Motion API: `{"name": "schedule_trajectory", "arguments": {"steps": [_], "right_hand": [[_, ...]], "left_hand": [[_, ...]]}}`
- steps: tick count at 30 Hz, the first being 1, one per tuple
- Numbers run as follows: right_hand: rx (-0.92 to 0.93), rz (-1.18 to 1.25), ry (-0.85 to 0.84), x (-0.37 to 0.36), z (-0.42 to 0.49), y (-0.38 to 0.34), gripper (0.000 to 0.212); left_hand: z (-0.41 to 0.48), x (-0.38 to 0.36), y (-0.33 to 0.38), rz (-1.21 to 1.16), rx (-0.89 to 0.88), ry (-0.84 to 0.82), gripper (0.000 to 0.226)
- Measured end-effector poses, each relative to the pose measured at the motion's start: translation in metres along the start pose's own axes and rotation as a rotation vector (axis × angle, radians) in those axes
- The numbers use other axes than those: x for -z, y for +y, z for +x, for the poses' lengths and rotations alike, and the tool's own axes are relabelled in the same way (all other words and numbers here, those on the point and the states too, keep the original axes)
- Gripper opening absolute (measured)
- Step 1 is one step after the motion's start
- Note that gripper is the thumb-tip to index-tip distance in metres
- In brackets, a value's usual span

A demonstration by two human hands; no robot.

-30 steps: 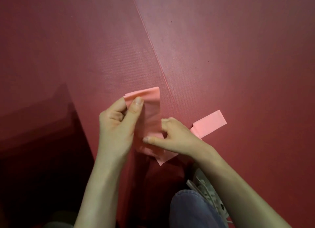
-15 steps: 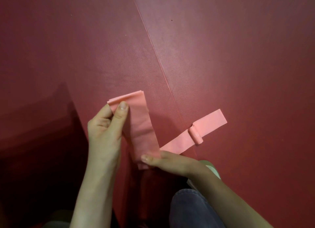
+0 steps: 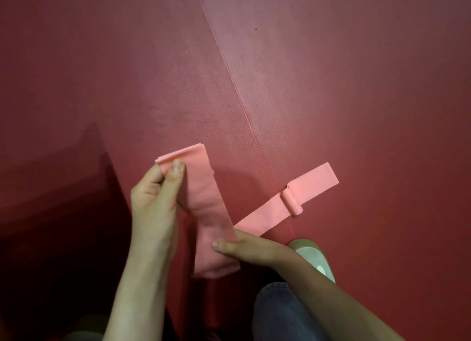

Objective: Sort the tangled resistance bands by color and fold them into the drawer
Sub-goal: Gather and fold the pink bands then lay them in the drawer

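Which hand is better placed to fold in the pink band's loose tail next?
Probably the right hand: holding the pink band, it adjoins the loose tail; the left hand pinches the folded top.

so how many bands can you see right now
1: the pink band, folded part held between left hand and right hand, tail on the mat at right. Others may be hidden.

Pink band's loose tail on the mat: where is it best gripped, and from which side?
Probably the raised curl midway along the pink band's tail: it stands off the mat while the rest lies flat. Pinch from above, across the width.
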State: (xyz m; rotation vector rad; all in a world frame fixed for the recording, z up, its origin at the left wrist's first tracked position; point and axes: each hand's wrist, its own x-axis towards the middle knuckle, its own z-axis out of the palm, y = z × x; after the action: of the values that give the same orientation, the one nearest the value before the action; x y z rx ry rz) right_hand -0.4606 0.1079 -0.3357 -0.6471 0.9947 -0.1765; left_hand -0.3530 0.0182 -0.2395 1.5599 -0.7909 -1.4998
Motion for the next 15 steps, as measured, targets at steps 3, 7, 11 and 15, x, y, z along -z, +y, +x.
{"name": "schedule_trajectory", "arguments": {"steps": [3, 7, 11, 15], "right_hand": [[0.012, 0.114, 0.111, 0.002, -0.001, 0.006, 0.048], [0.051, 0.133, 0.177, 0.005, -0.007, 0.013, 0.039], [0.025, 0.162, 0.187, 0.003, -0.008, 0.017, 0.036], [0.013, 0.084, 0.158, 0.002, -0.007, 0.017, 0.032]], "left_hand": [[0.005, 0.001, 0.002, -0.031, -0.013, 0.022, 0.017], [0.013, 0.003, -0.002, -0.001, -0.009, 0.04, 0.02], [0.016, 0.002, -0.005, -0.004, -0.005, 0.047, 0.022], [0.016, -0.001, 0.0, -0.029, -0.043, 0.038, 0.027]]}}
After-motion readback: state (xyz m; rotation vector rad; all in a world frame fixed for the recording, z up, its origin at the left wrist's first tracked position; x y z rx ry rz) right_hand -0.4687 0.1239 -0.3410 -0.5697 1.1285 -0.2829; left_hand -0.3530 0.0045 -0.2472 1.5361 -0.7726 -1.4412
